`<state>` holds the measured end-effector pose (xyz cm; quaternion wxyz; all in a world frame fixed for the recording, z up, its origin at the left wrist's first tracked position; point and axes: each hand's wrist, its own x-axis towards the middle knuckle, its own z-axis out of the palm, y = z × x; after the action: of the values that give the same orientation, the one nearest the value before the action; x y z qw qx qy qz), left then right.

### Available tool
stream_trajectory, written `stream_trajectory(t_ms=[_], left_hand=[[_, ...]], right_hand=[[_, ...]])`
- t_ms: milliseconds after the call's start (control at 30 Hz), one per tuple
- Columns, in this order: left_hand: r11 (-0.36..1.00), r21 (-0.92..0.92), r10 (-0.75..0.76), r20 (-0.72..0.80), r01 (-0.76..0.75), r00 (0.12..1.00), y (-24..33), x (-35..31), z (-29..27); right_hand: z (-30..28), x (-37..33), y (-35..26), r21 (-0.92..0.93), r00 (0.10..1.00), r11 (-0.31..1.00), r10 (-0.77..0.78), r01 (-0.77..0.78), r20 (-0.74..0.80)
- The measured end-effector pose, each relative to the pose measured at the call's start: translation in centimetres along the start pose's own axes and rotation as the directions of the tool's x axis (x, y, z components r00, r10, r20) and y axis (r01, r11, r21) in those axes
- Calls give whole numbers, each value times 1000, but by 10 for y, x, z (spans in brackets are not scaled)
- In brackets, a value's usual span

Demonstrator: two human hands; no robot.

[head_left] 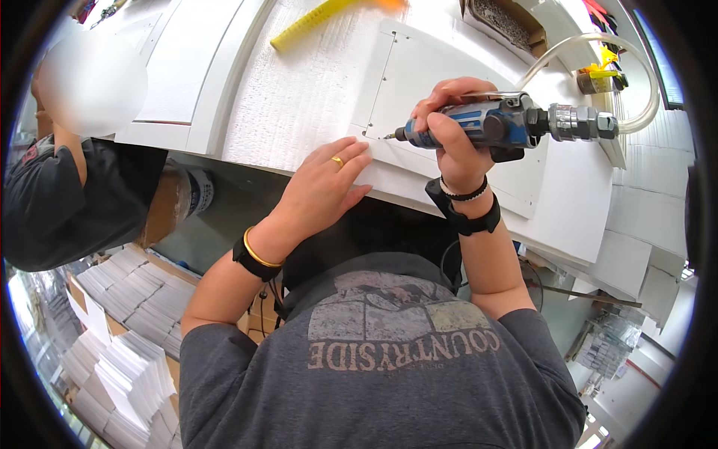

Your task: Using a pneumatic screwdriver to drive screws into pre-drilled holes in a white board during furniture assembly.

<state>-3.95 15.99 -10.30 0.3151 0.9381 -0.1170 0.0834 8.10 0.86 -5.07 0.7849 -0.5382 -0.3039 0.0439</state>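
My right hand [458, 146] is wrapped round a blue and black air screwdriver [502, 123], held almost level. Its slim bit points left, its tip close to the left border of a flat white panel [441, 75]. Small dark screws or holes dot that border; which they are, I cannot tell for each. My left hand [318, 187] lies with its fingers stretched along the panel's near left corner, the fingertips a short way from the bit. Nothing shows in this hand. A clear hose [651, 67] loops back from the metal coupling behind the screwdriver.
A yellow strip-like thing [310, 26] lies on the white foam-like work surface [273, 97]. At the back stands an open cardboard box [508, 26] of small parts. Another person [71, 194] works at the left. Stacks of white pieces [134, 367] fill boxes at lower left.
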Motion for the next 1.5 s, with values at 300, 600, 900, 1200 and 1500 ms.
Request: stream_trajectory(t_ms=[300,600,900,1200,1500], left_hand=[[990,139,-8,-6,8,1000,4,1,10],[985,171,3,-2,-3,1000,2,-2,14],[948,318,-7,96,-24,995,7,0,15],[929,370,-12,120,-33,993,14,4,15],[948,316,-3,113,-33,994,22,20,2]], right_hand=[[3,3,-1,17,995,999,-35,34,94],[11,1,3,-133,986,991,37,-15,165],[14,5,13,-144,970,988,93,-61,224],[9,12,18,-92,984,992,98,-85,150],[-18,22,-2,130,944,988,31,-78,329]])
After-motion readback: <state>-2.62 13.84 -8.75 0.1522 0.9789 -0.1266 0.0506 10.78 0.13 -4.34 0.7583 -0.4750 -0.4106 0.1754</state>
